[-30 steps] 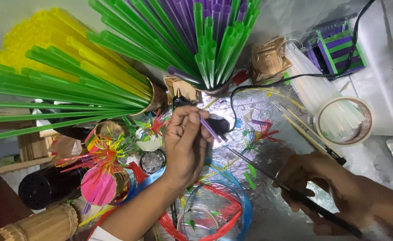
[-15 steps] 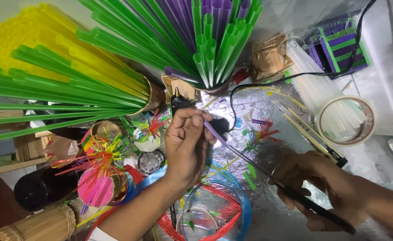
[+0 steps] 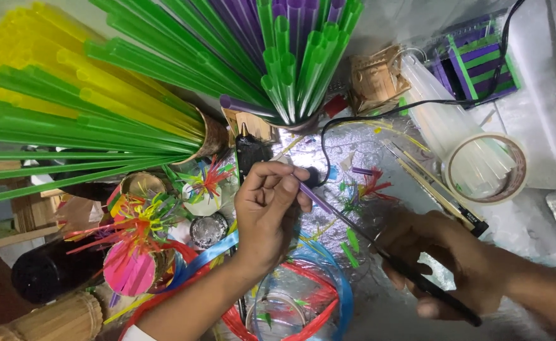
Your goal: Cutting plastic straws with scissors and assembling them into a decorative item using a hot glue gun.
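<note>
My left hand pinches a short purple straw piece between thumb and fingers, above the foil-covered table. My right hand grips a long thin black-handled tool, like slim scissors. Its metal tip reaches up-left to the lower end of the straw piece. A black glue gun lies just behind my left hand, and its black cord runs off to the upper right.
Fans of green and yellow straws and green and purple straws stand in cups at the back. A tape roll, clear glue sticks and wooden skewers lie at right. Straw flowers on a pink disc, a dark bottle and a round clear container crowd the left and front.
My right hand has moved left and up with the tool, bringing its tip to the straw piece. My left hand has turned the straw slightly and stayed in place.
</note>
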